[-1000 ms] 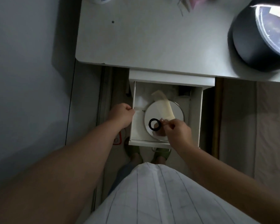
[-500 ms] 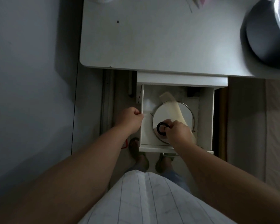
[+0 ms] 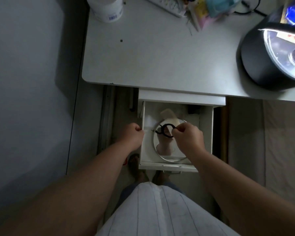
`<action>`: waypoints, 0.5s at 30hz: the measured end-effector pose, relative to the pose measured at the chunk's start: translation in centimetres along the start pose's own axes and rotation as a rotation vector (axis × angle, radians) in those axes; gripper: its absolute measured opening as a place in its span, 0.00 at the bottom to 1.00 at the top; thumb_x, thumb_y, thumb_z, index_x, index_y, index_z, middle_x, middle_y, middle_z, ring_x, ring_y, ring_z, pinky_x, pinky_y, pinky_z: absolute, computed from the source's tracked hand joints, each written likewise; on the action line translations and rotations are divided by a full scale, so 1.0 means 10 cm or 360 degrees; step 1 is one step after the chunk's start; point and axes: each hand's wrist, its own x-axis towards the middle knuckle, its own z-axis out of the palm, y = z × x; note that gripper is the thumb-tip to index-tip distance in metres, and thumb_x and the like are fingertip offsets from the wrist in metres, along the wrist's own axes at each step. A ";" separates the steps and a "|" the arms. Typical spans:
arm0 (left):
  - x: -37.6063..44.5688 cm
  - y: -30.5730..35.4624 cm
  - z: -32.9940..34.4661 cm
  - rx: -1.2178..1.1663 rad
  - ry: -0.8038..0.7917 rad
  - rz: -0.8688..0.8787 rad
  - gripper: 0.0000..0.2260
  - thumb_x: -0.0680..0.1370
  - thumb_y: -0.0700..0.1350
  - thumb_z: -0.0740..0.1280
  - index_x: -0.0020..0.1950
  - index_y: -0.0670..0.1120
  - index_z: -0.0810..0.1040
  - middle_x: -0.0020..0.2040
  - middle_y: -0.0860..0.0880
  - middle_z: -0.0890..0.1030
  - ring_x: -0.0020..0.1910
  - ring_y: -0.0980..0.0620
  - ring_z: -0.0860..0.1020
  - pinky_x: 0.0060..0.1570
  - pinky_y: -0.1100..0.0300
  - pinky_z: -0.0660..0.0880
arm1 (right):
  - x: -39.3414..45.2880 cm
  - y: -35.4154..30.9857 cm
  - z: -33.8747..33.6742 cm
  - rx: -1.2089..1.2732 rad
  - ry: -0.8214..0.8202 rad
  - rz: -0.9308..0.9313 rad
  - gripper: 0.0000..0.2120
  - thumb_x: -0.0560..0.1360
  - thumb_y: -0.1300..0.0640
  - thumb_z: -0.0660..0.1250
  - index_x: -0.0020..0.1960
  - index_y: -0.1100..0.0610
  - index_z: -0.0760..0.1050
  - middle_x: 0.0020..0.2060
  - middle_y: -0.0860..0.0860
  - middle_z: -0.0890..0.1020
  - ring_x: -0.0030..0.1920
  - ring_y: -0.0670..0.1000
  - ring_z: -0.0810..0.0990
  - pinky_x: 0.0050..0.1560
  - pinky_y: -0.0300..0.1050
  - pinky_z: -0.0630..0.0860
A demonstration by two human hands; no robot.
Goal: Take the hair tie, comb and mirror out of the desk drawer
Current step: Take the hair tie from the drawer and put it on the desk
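The hair tie (image 3: pixel 167 127) is pinched in the right hand (image 3: pixel 187 139), held up over the round mirror (image 3: pixel 163 150) in the open drawer (image 3: pixel 205 133). The comb (image 3: pixel 170 116) lies across the mirror's top edge. The left hand (image 3: pixel 134 136) is closed on the drawer's left side.

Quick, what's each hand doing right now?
Left hand: closed on the drawer side wall.
Right hand: pinching the black hair tie, lifted above the mirror.
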 end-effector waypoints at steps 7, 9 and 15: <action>0.01 0.01 -0.03 -0.0246 0.0011 -0.0116 0.12 0.79 0.41 0.61 0.59 0.39 0.76 0.51 0.41 0.79 0.48 0.45 0.78 0.44 0.59 0.69 | 0.36 -0.66 -0.29 0.0099 0.0043 -0.0292 0.05 0.74 0.58 0.63 0.41 0.54 0.76 0.33 0.49 0.78 0.31 0.46 0.74 0.28 0.36 0.70; -0.03 -0.05 0.00 -0.0203 0.0016 -0.0095 0.12 0.79 0.42 0.60 0.60 0.39 0.75 0.43 0.46 0.76 0.39 0.52 0.74 0.35 0.63 0.66 | 0.38 -0.78 -0.33 0.0073 0.0065 -0.0316 0.04 0.74 0.57 0.64 0.42 0.53 0.76 0.31 0.47 0.76 0.31 0.43 0.72 0.28 0.36 0.68; -0.08 -0.21 0.06 -0.0242 0.0024 -0.0179 0.11 0.78 0.42 0.62 0.59 0.41 0.75 0.39 0.50 0.74 0.34 0.57 0.69 0.30 0.63 0.62 | 0.59 -1.00 -0.41 -0.0004 0.0215 -0.0344 0.10 0.71 0.59 0.63 0.45 0.63 0.81 0.34 0.53 0.79 0.35 0.50 0.73 0.37 0.43 0.73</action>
